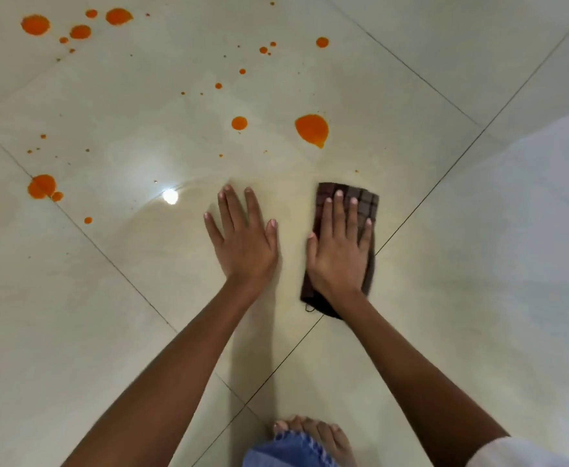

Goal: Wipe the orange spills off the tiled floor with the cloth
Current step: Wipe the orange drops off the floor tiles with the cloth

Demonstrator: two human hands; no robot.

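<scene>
Two hands press flat on the tiled floor (478, 298), side by side and just apart. The left hand (244, 241) lies palm down on bare tile with its fingers spread wide, holding nothing. The right hand (340, 251) lies palm down with fingers extended on one folded cloth (367, 200), dark brown with a lighter check; it pins the cloth to the floor rather than gripping it. The cloth shows beyond the fingertips and along the outer edge of the hand, with a small loop at its near corner.

Many orange spills mark the tiles ahead of the hands. One large spill (311, 129) lies just beyond the cloth, not touching it, with one smaller round drop (239, 123) to its left. Four bigger blots (35, 25) cluster at the far left corner, and one more large patch (41, 186) sits at the left edge on a grout line. Dozens of tiny specks are scattered between them, too many and too small to count.

Large, glossy, cream tiles cover the floor, set diagonally to the view with thin dark grout lines. One bright light reflection (170, 196) shines left of the left hand. One bare foot (316, 436) and a frayed blue denim hem (286, 449) show at the bottom edge.
</scene>
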